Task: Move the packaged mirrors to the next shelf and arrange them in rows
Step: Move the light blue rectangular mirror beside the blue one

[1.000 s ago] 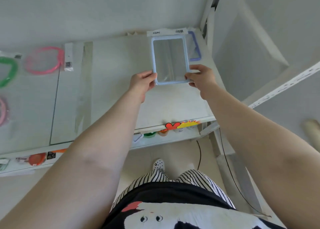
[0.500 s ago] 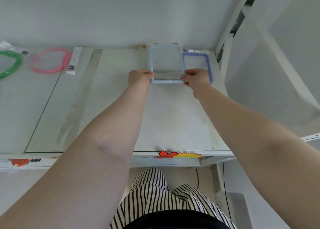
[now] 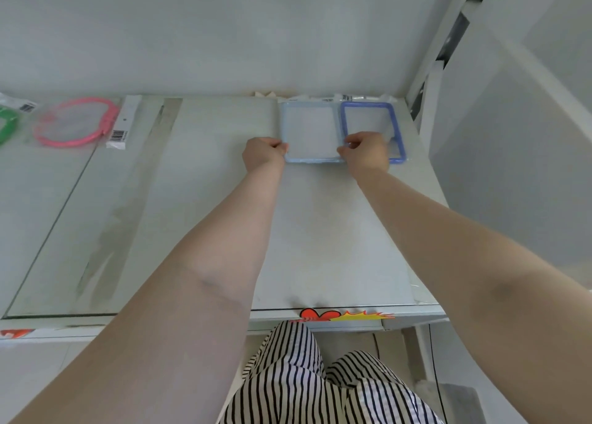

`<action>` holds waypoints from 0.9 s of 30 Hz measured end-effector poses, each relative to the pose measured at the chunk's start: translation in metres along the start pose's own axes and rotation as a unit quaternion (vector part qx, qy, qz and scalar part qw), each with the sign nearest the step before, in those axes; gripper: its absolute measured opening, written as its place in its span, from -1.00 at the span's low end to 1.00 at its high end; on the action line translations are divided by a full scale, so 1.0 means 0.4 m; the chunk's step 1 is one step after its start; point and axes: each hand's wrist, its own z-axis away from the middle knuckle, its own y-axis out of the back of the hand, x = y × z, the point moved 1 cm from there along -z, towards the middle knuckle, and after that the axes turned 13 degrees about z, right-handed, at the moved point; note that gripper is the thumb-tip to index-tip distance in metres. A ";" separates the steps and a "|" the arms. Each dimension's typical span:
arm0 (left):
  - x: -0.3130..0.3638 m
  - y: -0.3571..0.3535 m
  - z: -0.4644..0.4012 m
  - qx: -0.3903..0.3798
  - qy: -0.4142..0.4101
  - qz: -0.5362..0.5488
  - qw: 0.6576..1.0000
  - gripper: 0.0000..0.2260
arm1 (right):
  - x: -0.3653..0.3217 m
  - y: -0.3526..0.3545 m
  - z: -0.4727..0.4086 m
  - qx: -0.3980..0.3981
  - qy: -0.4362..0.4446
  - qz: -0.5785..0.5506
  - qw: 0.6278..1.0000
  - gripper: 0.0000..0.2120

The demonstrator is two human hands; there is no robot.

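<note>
A packaged mirror with a light blue frame (image 3: 310, 128) lies flat at the back right of the white shelf (image 3: 320, 231). My left hand (image 3: 264, 152) pinches its near left corner. My right hand (image 3: 365, 151) grips its near right corner. Directly to its right lies a second packaged mirror with a darker blue frame (image 3: 371, 119), close to the shelf's right end; my right hand covers its near left part. Both packages have white header cards against the back wall.
A pink ring in clear packaging (image 3: 77, 125) and a green ring (image 3: 6, 125) lie at the shelf's back left. A white upright post (image 3: 429, 80) borders the shelf on the right. A red and yellow sticker (image 3: 339, 314) marks the front edge.
The light blue mirror was held raised and tilted towards me; both hands have lowered it flat onto the shelf, pushed back beside the darker blue mirror.
</note>
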 end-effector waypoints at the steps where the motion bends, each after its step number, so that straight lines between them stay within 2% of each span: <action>1: -0.002 0.001 0.005 0.001 -0.009 -0.008 1.000 -0.77 | 0.006 0.004 0.001 0.009 0.007 0.021 1.000 -0.70; 3: -0.004 0.008 0.013 -0.001 -0.029 -0.033 0.999 -0.75 | 0.021 0.020 0.000 0.052 0.014 0.053 0.997 -0.68; 6: -0.004 0.015 0.028 -0.026 -0.061 -0.087 0.994 -0.74 | 0.051 0.049 -0.002 0.102 -0.024 0.105 0.989 -0.61; 9: -0.010 0.009 0.039 -0.065 -0.115 -0.130 0.983 -0.48 | 0.080 0.052 -0.005 0.082 -0.052 0.118 0.988 -0.42; 13: -0.040 -0.032 0.036 -0.149 -0.121 -0.088 0.978 -0.35 | 0.104 0.031 -0.018 0.068 -0.050 0.142 0.986 -0.25; 18: -0.063 -0.063 0.016 -0.121 -0.144 -0.133 0.973 -0.24 | 0.116 0.022 -0.028 0.068 -0.053 0.174 0.981 -0.16; 27: -0.061 -0.096 0.001 -0.112 -0.147 -0.117 0.976 -0.22 | 0.141 0.032 -0.054 0.067 -0.039 0.174 0.982 -0.23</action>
